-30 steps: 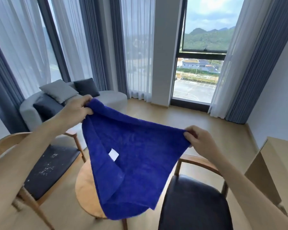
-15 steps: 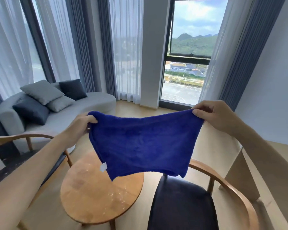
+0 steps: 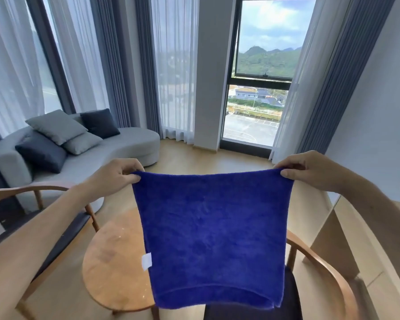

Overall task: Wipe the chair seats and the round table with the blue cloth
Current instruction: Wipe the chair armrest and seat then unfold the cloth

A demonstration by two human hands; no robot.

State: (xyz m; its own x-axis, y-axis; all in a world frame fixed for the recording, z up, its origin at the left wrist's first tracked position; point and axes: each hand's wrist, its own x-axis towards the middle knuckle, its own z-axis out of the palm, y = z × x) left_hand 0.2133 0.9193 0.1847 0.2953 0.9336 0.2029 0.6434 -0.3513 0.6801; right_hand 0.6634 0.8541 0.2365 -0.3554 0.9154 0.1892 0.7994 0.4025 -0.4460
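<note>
At the far left stands a wooden chair (image 3: 62, 229). My left hand (image 3: 112, 175) pinches with its fingers the upper left corner of the blue cloth (image 3: 211, 229). The cloth hangs flat in the air over the round desk (image 3: 112, 262). My right hand (image 3: 314, 170) pinches the upper right corner, above a second chair (image 3: 319, 271).

Blue cloth (image 3: 211, 236) between left hand (image 3: 116, 179) and right hand (image 3: 310, 170) — above round table (image 3: 112, 269).
</note>
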